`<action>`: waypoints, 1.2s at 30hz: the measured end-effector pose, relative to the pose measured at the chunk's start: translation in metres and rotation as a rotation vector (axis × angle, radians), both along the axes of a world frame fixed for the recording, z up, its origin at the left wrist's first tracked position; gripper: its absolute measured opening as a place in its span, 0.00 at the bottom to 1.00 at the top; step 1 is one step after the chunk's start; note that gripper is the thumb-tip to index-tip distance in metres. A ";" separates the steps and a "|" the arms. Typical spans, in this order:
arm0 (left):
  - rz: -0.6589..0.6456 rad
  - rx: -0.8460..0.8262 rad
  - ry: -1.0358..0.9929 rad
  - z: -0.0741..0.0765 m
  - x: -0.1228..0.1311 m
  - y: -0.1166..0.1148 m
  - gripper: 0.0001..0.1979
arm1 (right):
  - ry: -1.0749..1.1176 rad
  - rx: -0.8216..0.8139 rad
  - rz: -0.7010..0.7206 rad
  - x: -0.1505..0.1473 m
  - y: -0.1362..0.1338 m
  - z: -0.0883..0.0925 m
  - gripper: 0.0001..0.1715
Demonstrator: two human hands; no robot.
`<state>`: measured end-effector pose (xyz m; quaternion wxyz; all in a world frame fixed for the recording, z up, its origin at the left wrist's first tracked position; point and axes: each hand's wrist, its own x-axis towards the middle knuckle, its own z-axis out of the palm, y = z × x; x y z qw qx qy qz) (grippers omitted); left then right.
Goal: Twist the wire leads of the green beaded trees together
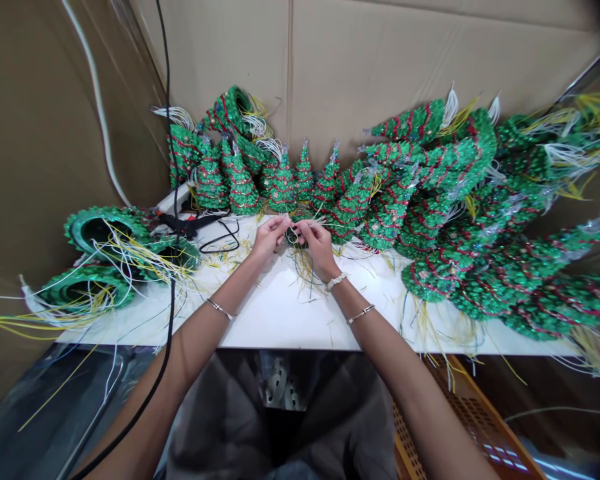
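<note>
My left hand [270, 235] and my right hand [316, 241] meet over the middle of the white table [280, 320], fingers pinched together on a small dark piece with a bundle of thin yellow and white wires [305, 263] hanging from it. Both hands are closed on that wire bundle. Just behind them stand small green glittery Christmas trees with red trim [285, 183]. Each wrist wears a thin bracelet, and the right one also has a white bead bracelet.
Long stacks of nested green trees [460, 220] lie across the table's right side. Hollow green cones with trailing wires [100, 230] sit at the left. A black glue gun [185, 222] lies at the back left, with a black cable [170, 300] crossing. Cardboard walls surround the table.
</note>
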<state>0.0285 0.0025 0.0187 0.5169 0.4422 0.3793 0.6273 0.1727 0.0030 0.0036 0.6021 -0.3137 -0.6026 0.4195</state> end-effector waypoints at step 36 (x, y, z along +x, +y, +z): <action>0.020 0.117 0.135 0.004 0.003 -0.003 0.17 | -0.330 0.015 0.049 0.010 -0.008 0.010 0.29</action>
